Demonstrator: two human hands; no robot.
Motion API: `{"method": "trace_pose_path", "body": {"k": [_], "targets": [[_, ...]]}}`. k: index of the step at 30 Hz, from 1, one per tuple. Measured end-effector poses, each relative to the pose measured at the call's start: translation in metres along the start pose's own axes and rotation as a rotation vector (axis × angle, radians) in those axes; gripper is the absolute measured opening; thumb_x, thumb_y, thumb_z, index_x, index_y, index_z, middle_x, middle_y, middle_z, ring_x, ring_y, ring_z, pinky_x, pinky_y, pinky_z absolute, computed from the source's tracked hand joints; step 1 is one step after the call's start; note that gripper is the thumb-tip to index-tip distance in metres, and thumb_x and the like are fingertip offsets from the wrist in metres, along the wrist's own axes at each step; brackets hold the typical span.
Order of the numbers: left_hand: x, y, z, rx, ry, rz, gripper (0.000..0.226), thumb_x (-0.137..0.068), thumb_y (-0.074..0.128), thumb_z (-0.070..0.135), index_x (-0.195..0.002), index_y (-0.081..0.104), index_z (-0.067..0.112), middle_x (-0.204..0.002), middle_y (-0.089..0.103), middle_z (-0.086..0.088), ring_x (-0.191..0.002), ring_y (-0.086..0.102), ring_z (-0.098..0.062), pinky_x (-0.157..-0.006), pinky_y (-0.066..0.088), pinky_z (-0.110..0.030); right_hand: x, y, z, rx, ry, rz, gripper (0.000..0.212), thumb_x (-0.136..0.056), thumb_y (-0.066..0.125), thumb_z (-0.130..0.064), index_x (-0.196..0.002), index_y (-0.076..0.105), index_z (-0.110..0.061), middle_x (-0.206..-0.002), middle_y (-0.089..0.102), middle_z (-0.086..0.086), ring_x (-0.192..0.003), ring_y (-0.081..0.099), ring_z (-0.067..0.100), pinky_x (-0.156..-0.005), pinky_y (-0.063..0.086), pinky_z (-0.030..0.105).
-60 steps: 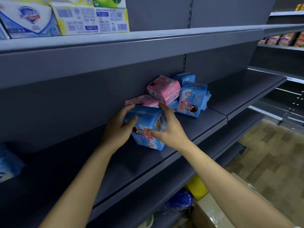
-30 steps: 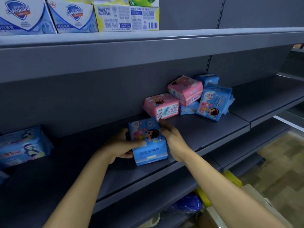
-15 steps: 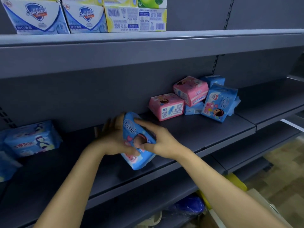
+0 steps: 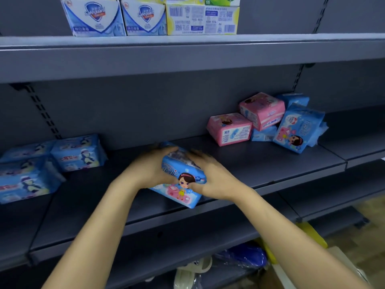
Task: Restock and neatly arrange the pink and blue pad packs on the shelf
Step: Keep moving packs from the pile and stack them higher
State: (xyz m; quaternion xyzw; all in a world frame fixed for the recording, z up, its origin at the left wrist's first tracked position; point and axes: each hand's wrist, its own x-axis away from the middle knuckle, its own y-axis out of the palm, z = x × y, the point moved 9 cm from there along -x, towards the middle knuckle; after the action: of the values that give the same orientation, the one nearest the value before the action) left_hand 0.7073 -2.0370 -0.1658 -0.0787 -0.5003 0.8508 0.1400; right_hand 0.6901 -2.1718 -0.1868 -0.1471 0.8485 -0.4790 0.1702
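A blue pad pack (image 4: 179,180) is held between the left hand (image 4: 150,167) and the right hand (image 4: 210,176), the fingers of both clamped on its sides, near the front edge of the middle shelf (image 4: 260,163); whether it rests on the board cannot be told. The placing step appears to be in hand. Next, the pack would need to be set down squarely, and the loose heap of pink packs (image 4: 229,128) and blue packs (image 4: 295,128) at the far right is yet to be straightened.

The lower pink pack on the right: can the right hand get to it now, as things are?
Probably yes, once free. The right hand and left hand grip a blue pack. The shelf between it and the lower pink pack looks bare.
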Motion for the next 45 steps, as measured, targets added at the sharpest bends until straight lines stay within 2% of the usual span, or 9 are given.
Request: {"method": "trace_pose_path", "body": {"k": [3,4,9,15,18,23,27,34,45], "targets": [[0.011,0.005,0.004,-0.176,-0.044,0.044,0.089,-0.07,0.079,0.035,-0.145,0.033,0.035,-0.161,-0.01,-0.002,-0.136,0.038,-0.022,-0.104,0.041,-0.031,0.002,0.007,-0.011,0.239,-0.012,-0.012,0.104,-0.071,0.068,-0.059,-0.151,0.019,-0.015,-0.156,0.023,0.008,-0.144,0.018,0.024,-0.116,0.021,0.042],[0.015,0.007,0.007,-0.227,-0.044,0.067,0.089,-0.074,0.077,0.031,-0.148,0.029,0.03,-0.16,-0.014,0.0,-0.138,0.036,-0.022,-0.105,0.039,-0.031,0.001,0.009,-0.014,0.306,-0.017,0.001,0.106,-0.071,0.07,-0.058,-0.151,0.017,-0.011,-0.156,0.022,0.011,-0.145,0.017,0.025,-0.117,0.019,0.041],[0.029,0.018,-0.003,-0.353,-0.026,0.229,0.082,-0.081,0.068,0.04,-0.149,0.028,0.017,-0.154,0.028,0.0,-0.14,0.03,-0.021,-0.119,0.009,-0.032,-0.006,0.019,-0.039,0.456,-0.106,0.068,0.093,-0.079,0.067,-0.049,-0.148,0.024,-0.004,-0.154,0.026,0.019,-0.141,0.027,0.032,-0.117,0.014,0.039],[0.058,0.005,-0.027,-0.247,-0.038,0.46,0.076,-0.06,0.087,0.025,-0.128,0.059,0.008,-0.128,0.061,-0.011,-0.125,0.047,-0.045,-0.101,0.043,-0.043,-0.009,0.022,-0.072,0.346,-0.256,0.157,0.063,-0.075,0.077,-0.018,-0.132,0.054,-0.008,-0.137,0.054,0.012,-0.13,0.047,0.031,-0.111,0.028,0.038],[0.075,-0.007,-0.037,-0.242,-0.017,0.485,0.072,-0.057,0.089,0.022,-0.123,0.064,0.009,-0.123,0.065,-0.008,-0.121,0.054,-0.041,-0.089,0.052,-0.04,-0.012,0.034,-0.089,0.279,-0.287,0.149,0.065,-0.069,0.078,-0.005,-0.131,0.057,-0.008,-0.134,0.057,0.011,-0.129,0.049,0.031,-0.109,0.026,0.034],[0.115,-0.028,-0.075,-0.237,-0.041,0.517,0.067,-0.061,0.088,0.022,-0.123,0.064,0.013,-0.122,0.066,-0.002,-0.119,0.057,-0.033,-0.076,0.059,-0.042,-0.015,0.056,-0.138,0.254,-0.358,0.172,0.066,-0.065,0.082,-0.006,-0.127,0.06,-0.008,-0.128,0.062,0.009,-0.122,0.055,0.031,-0.105,0.028,0.038],[0.157,-0.051,-0.107,-0.27,-0.07,0.587,0.069,-0.05,0.093,0.023,-0.114,0.069,0.011,-0.111,0.07,-0.003,-0.107,0.064,-0.03,-0.069,0.059,-0.038,-0.02,0.081,-0.188,0.26,-0.4,0.163,0.066,-0.069,0.079,-0.009,-0.131,0.057,-0.012,-0.131,0.06,0.004,-0.125,0.053,0.028,-0.109,0.018,0.043],[0.241,-0.088,-0.172,-0.305,-0.195,0.631,0.068,-0.059,0.089,0.025,-0.122,0.065,0.015,-0.123,0.065,-0.002,-0.122,0.056,-0.027,-0.083,0.055,-0.037,-0.023,0.132,-0.284,0.246,-0.464,0.097,0.068,-0.078,0.069,-0.01,-0.141,0.045,-0.02,-0.144,0.048,-0.003,-0.137,0.038,0.02,-0.115,0.004,0.038],[0.335,-0.136,-0.247,-0.348,-0.279,0.63,0.064,-0.079,0.075,0.033,-0.137,0.052,0.021,-0.142,0.05,0.005,-0.139,0.036,-0.021,-0.103,0.041,-0.033,-0.022,0.188,-0.395,0.193,-0.505,0.064,0.061,-0.088,0.062,-0.018,-0.144,0.039,-0.025,-0.15,0.039,-0.008,-0.142,0.027,0.012,-0.116,0.001,0.03]]}}
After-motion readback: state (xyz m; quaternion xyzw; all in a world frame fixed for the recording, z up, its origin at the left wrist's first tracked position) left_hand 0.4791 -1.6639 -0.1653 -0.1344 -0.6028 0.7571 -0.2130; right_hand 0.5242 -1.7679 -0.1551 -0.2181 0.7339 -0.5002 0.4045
